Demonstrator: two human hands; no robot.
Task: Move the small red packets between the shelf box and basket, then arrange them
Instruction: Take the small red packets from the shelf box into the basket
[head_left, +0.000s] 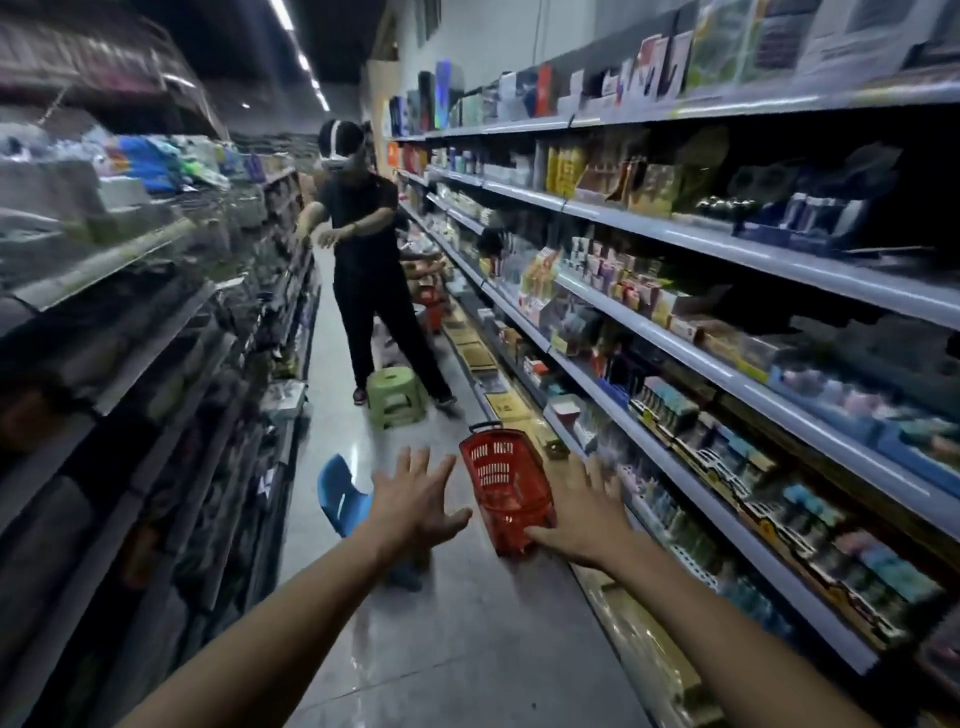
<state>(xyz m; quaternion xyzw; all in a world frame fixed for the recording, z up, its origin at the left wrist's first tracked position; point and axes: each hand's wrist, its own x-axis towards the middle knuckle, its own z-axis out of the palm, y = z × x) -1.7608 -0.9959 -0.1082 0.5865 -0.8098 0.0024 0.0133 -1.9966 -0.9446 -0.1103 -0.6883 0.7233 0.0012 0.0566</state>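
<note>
Basket (496, 470): red plastic, rectangular with rounded corners, walls of open lattice slots, dark handle at the far end. It stands on the floor (467, 623) of a shop aisle, close to the base of the right-hand shelving (727, 374). Its contents are too blurred to tell; small red packets cannot be made out.

Left hand (415, 499): bare, palm down, fingers straight and fanned apart, holding nothing; it hovers just left of the basket.

Right hand (582, 519): bare, fingers spread and straight, holding nothing; its thumb overlaps the basket's near corner, contact uncertain.

Floor: glossy grey tile with soft reflections.

Right-hand shelving: pale metal tiers with rounded front edges, packed with small boxes, cartons and pouches.

Left-hand shelving (130, 312): dark and motion-blurred, stock indistinct.

Stool (395, 397): pale green moulded plastic, square-topped, further up the aisle.

Blue seat (340, 499): smooth curved plastic, left of the left hand.

Person (363, 249): dark clothing, head-worn device, standing beside the stool.
</note>
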